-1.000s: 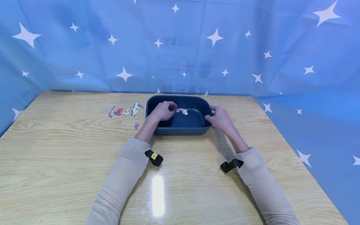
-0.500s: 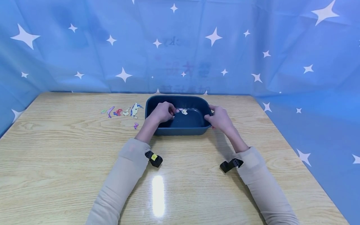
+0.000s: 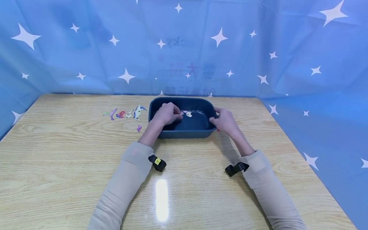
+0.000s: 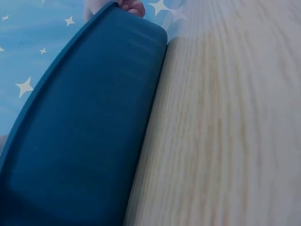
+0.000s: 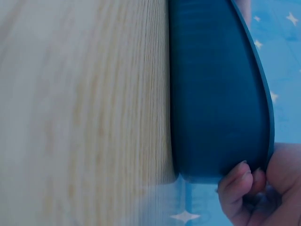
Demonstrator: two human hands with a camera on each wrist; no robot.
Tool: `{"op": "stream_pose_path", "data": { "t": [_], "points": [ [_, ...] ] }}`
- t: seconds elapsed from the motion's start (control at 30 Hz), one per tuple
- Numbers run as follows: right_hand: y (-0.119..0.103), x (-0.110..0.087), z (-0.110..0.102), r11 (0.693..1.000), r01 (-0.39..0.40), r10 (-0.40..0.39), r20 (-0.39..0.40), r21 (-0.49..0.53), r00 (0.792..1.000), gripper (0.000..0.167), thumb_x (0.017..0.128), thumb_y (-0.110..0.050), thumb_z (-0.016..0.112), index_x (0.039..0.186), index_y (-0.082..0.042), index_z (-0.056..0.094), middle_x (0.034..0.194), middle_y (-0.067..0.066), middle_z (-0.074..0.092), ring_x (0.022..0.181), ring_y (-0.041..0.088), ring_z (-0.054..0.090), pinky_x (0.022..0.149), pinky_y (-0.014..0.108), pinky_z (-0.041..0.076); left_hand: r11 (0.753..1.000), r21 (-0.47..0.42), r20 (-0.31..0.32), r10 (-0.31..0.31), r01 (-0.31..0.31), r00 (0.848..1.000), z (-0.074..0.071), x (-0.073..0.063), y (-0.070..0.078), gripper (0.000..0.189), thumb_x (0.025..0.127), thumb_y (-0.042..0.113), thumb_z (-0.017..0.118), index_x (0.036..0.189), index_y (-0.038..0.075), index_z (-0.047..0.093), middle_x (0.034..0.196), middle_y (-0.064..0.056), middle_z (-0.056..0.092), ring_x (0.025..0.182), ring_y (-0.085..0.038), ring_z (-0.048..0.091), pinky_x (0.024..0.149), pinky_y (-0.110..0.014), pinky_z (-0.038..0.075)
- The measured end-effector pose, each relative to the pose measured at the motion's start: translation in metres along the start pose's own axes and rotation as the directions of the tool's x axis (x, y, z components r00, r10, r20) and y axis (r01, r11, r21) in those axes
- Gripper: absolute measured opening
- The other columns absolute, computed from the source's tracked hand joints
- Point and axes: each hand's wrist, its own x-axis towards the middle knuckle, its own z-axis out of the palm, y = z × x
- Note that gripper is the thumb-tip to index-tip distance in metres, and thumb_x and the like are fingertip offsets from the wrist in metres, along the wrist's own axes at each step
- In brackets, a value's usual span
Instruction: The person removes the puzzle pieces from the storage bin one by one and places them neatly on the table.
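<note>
A dark blue rectangular plastic bin (image 3: 187,134) stands on the table toward its back edge. My right hand (image 3: 225,121) grips the bin's right end, the thumb over the rim and the other fingers curled against the outer wall, as the right wrist view shows. My left hand (image 3: 168,114) reaches over the left rim into the bin, fingers bent downward, fingertips right at some small flat pieces. One white piece (image 3: 188,114) lies on the bin floor beside a pinkish one (image 3: 185,111). I cannot tell whether the left fingertips pinch a piece. The left wrist view shows the bin's outer wall (image 4: 84,108).
Left of the bin, several flat cut-out pieces lie in a row: a blue-and-white one (image 3: 138,112), a red one (image 3: 120,114) and a purple one (image 3: 112,114) among them. A small purple piece (image 3: 139,128) lies nearer. A blue star-printed curtain (image 3: 126,48) hangs behind the table.
My left fingers shift slightly inside the bin, moving right toward the small pieces. A white bit seen at the fingertips half a second ago no longer shows. The right hand and bin stay put.
</note>
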Motion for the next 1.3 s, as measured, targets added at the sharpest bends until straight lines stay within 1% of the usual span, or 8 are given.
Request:
{"op": "stream_pose_path", "data": {
  "t": [0.1, 0.2, 0.47, 0.57, 0.7, 1.0, 1.13, 1.3],
  "points": [
    [0.001, 0.000, 0.000, 1.000, -0.003, 0.003, -0.001, 0.001, 1.000, 0.061, 0.099, -0.012, 0.053, 0.156, 0.001, 0.031, 0.052, 0.009, 0.056, 0.058, 0.037, 0.065, 0.047, 0.030, 0.046, 0.998, -0.069, -0.011, -0.004, 0.003, 1.000, 0.001, 0.000, 0.000, 0.015, 0.100, 0.013, 0.066, 0.105, 0.004, 0.077, 0.093, -0.007, 0.075, 0.079, -0.017, 0.070, 0.077, -0.032, 0.056],
    [0.001, 0.001, 0.000, 1.000, -0.006, 0.006, -0.001, -0.002, 1.000, 0.061, 0.100, -0.012, 0.053, 0.156, 0.001, 0.031, 0.052, 0.008, 0.056, 0.057, 0.036, 0.065, 0.048, 0.031, 0.047, 0.991, -0.134, -0.005, -0.011, 0.010, 1.000, 0.002, 0.000, 0.000, 0.017, 0.099, 0.007, 0.065, 0.109, 0.000, 0.076, 0.095, -0.009, 0.075, 0.078, -0.018, 0.071, 0.076, -0.030, 0.058],
    [0.000, 0.000, 0.000, 1.000, -0.004, 0.004, 0.004, -0.005, 1.000, 0.062, 0.100, -0.012, 0.053, 0.156, 0.002, 0.030, 0.052, 0.009, 0.055, 0.056, 0.034, 0.065, 0.050, 0.034, 0.050, 0.988, -0.152, 0.020, 0.016, -0.012, 1.000, 0.000, 0.000, -0.002, 0.024, 0.095, 0.014, 0.073, 0.116, 0.003, 0.076, 0.107, -0.010, 0.074, 0.091, -0.018, 0.070, 0.084, -0.033, 0.056],
    [0.000, 0.000, 0.000, 1.000, -0.001, 0.001, 0.005, -0.005, 1.000, 0.062, 0.100, -0.012, 0.053, 0.156, 0.002, 0.030, 0.051, 0.008, 0.054, 0.055, 0.033, 0.065, 0.049, 0.033, 0.049, 0.985, -0.169, 0.027, 0.027, -0.022, 0.999, 0.000, -0.001, 0.000, 0.023, 0.098, 0.017, 0.069, 0.115, 0.002, 0.076, 0.104, -0.010, 0.074, 0.091, -0.019, 0.069, 0.082, -0.033, 0.055],
    [0.001, 0.000, 0.000, 1.000, 0.003, -0.003, 0.000, -0.008, 1.000, 0.062, 0.100, -0.012, 0.053, 0.155, 0.003, 0.030, 0.050, 0.007, 0.053, 0.056, 0.035, 0.065, 0.049, 0.032, 0.048, 0.971, -0.229, -0.019, 0.060, -0.063, 0.998, -0.001, -0.003, 0.001, 0.020, 0.102, 0.010, 0.061, 0.113, 0.000, 0.075, 0.097, -0.010, 0.074, 0.088, -0.020, 0.069, 0.080, -0.032, 0.057],
    [0.001, 0.000, 0.003, 1.000, 0.011, -0.011, -0.006, -0.011, 1.000, 0.062, 0.099, -0.012, 0.053, 0.155, 0.003, 0.032, 0.054, 0.010, 0.059, 0.056, 0.036, 0.065, 0.045, 0.028, 0.044, 0.924, -0.348, -0.126, 0.124, -0.161, 0.984, -0.004, -0.009, -0.003, 0.011, 0.097, 0.007, 0.068, 0.104, 0.000, 0.073, 0.089, -0.010, 0.074, 0.085, -0.026, 0.073, 0.080, -0.036, 0.059],
    [0.000, 0.000, 0.003, 1.000, 0.014, -0.014, -0.009, -0.007, 1.000, 0.061, 0.099, -0.012, 0.054, 0.155, 0.003, 0.032, 0.053, 0.009, 0.058, 0.056, 0.036, 0.065, 0.045, 0.029, 0.044, 0.919, -0.351, -0.128, 0.141, -0.178, 0.982, -0.010, -0.014, -0.007, 0.008, 0.097, 0.010, 0.068, 0.099, 0.004, 0.073, 0.091, -0.010, 0.073, 0.089, -0.034, 0.071, 0.082, -0.043, 0.058],
    [0.001, 0.000, 0.001, 1.000, 0.009, -0.009, -0.002, -0.002, 1.000, 0.061, 0.101, -0.012, 0.054, 0.155, 0.002, 0.031, 0.050, 0.006, 0.053, 0.056, 0.036, 0.065, 0.048, 0.032, 0.048, 0.878, -0.418, -0.174, 0.173, -0.232, 0.969, -0.024, -0.023, -0.009, 0.009, 0.097, 0.009, 0.068, 0.101, 0.002, 0.072, 0.096, -0.016, 0.070, 0.091, -0.043, 0.065, 0.083, -0.049, 0.057]
  ]
}}
